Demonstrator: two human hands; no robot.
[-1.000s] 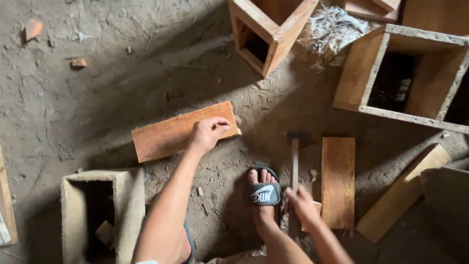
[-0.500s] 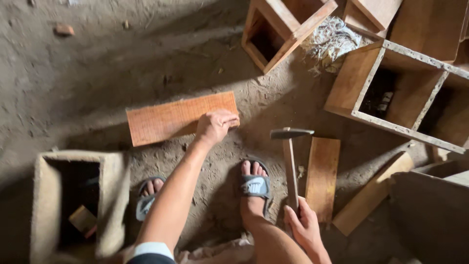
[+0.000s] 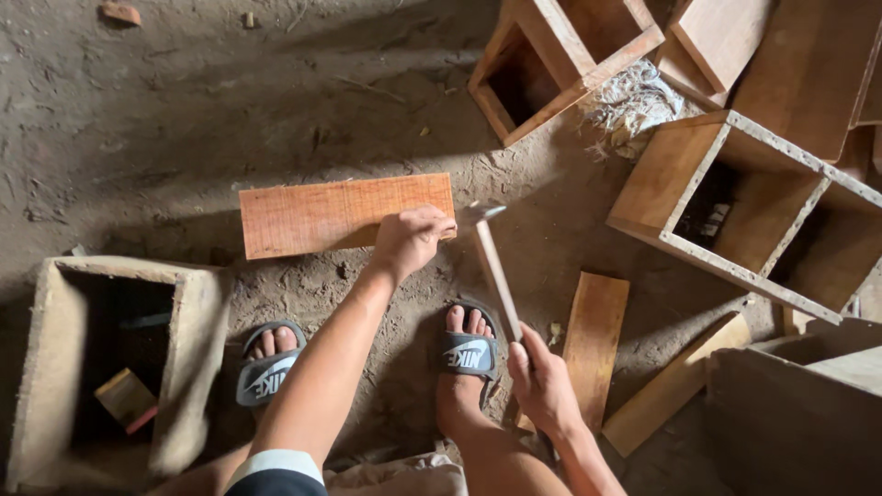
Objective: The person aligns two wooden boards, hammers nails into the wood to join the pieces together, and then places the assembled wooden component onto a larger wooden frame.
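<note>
- Left hand [image 3: 411, 241] pressing down on right end of reddish wooden board [image 3: 344, 214], fingers curled over its near edge; cannot tell whether a nail is pinched under fingertips.
- Board lying flat on dirt floor [image 3: 165, 119], ahead of both sandalled feet, just beyond open wooden box [image 3: 110, 367] at left.
- Right hand [image 3: 542, 386] clenched around lower end of hammer [image 3: 491, 266] handle, head raised just beside board's right end and close to left hand's knuckles.
- Best done with grip low on handle as shown, swinging from wrist, short taps first.
- Best to keep left fingertips clear of strike spot; hammer head almost touching them now, pinch risk judged high.
- Worth pushing board firmly into dirt so no bounce or slide on loose ground.
- Right sandal [image 3: 467, 354] sits right under handle path; toes better kept back.
- Narrow loose plank [image 3: 595, 344] beside right hand, larger open boxes [image 3: 744, 211] well apart at upper right, not in the way.
</note>
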